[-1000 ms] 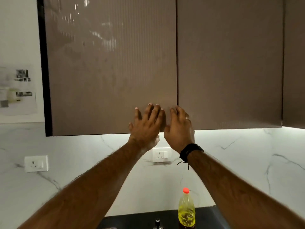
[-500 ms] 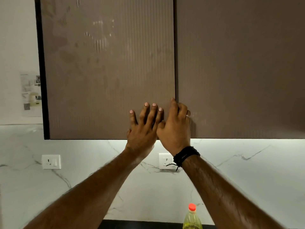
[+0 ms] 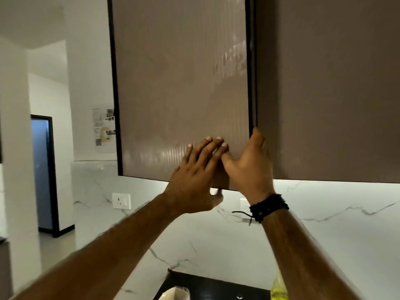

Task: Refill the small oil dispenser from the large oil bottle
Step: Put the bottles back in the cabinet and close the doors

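The large oil bottle point(image 3: 278, 287), clear with yellow oil, shows only as a sliver at the bottom right, mostly hidden behind my right forearm. A small dark knob point(image 3: 239, 297) on the black counter may be the dispenser's top; I cannot tell. Both hands are up on the left brown cabinet door point(image 3: 179, 83), far above the bottle. My left hand point(image 3: 194, 180) lays its fingers flat on the door's face with the thumb hooked under the bottom edge. My right hand point(image 3: 249, 167) curls its fingers round the door's right edge.
A second brown cabinet door point(image 3: 329, 83) hangs shut on the right. A dark gap separates the two doors. A marble backsplash with a white socket point(image 3: 121, 200) lies below. A pale object point(image 3: 175, 294) sits on the black counter point(image 3: 207, 284). A doorway opens at far left.
The left cabinet door has swung slightly outward, showing a dark gap at its right edge. My right fingers have slipped behind that edge. My view has turned left and the bottle has dropped nearly out of sight.
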